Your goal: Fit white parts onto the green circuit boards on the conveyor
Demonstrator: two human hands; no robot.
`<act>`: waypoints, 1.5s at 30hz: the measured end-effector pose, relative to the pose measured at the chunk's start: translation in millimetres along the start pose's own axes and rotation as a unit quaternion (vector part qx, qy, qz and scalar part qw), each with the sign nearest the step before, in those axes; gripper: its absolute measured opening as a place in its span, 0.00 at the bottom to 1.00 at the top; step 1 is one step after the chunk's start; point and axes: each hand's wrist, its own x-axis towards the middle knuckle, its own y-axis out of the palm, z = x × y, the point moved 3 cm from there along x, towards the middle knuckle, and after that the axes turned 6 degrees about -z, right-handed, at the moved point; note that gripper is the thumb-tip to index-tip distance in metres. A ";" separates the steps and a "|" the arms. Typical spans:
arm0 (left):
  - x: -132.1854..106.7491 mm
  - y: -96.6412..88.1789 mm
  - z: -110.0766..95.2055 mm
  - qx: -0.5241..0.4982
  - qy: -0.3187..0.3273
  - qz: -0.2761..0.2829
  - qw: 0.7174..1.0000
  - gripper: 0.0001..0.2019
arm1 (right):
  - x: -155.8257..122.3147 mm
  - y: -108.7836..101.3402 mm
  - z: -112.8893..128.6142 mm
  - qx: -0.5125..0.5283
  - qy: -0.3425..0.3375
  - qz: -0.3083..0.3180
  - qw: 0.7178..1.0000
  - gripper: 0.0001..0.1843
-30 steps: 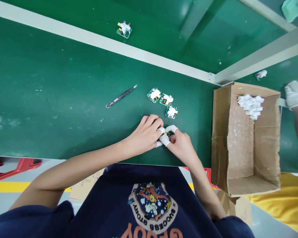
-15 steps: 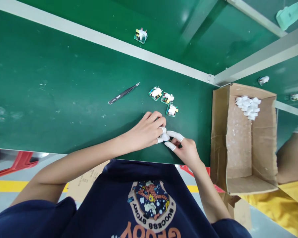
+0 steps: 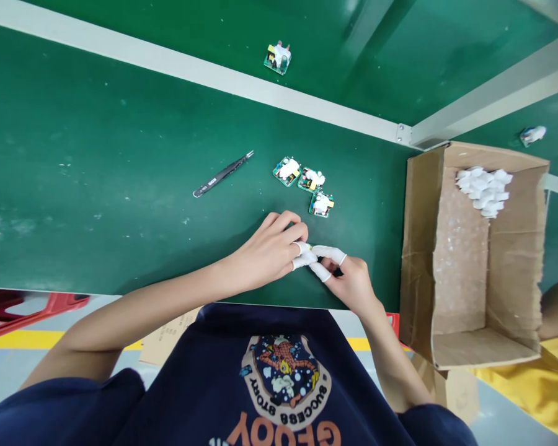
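Note:
My left hand (image 3: 272,251) reaches in from the left over the green bench, its thumb and index finger in white finger cots and pinched together. Opposite it is my right hand (image 3: 353,279), also with cots on thumb and index finger, closed on the same spot. Between the fingertips is a small white piece (image 3: 313,256), mostly covered, with a hint of yellow at its edge. Just beyond my hands lie three small circuit boards (image 3: 321,204) topped with white material. Black tweezers (image 3: 223,174) rest to their left, apart from both hands.
A cardboard box (image 3: 418,248) stands at the right, with a pile of white pieces (image 3: 486,189) inside. Behind the pale metal rail (image 3: 204,72) sits another circuit board (image 3: 278,58). A similar board (image 3: 532,135) lies far right. A person's yellow clothing (image 3: 534,384) shows beyond the box.
My fingertips have drawn closer around the small white piece, covering more of it. The view has shifted slightly, and the other person's arm at the right shows less.

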 end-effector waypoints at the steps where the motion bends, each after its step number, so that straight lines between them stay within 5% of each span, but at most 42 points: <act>1: 0.3 -0.1 1.0 -0.005 -0.006 0.004 1.000 0.03 | 0.4 0.6 0.3 0.015 0.013 0.016 1.000 0.13; 15: 1.3 -5.5 -8.8 0.053 -0.003 0.022 0.998 0.05 | 12.8 2.3 0.2 0.077 0.109 0.015 0.991 0.10; 20: 0.8 -4.0 -8.8 0.064 -0.009 0.003 0.998 0.05 | 8.5 1.7 -7.5 0.138 0.130 0.051 0.980 0.20; 27: 0.9 1.0 -0.4 0.032 -0.067 -0.033 0.997 0.14 | 5.0 6.5 -3.9 0.077 0.113 -0.044 0.990 0.09; 32: 0.8 1.5 -8.1 0.074 0.037 -0.048 0.995 0.05 | 6.5 2.4 -6.2 0.100 0.144 0.009 0.984 0.10; 37: -2.2 3.2 -13.0 0.134 0.073 -0.063 0.986 0.09 | 6.4 -4.1 -13.2 0.253 0.182 0.057 0.949 0.18; 41: -0.1 1.9 -7.8 0.110 0.033 -0.031 0.993 0.04 | 11.1 -1.9 -13.2 0.260 0.246 0.062 0.932 0.19; 45: 3.0 1.2 2.9 0.069 -0.032 -0.008 0.997 0.17 | 17.7 0.9 -9.3 0.239 0.271 0.072 0.929 0.18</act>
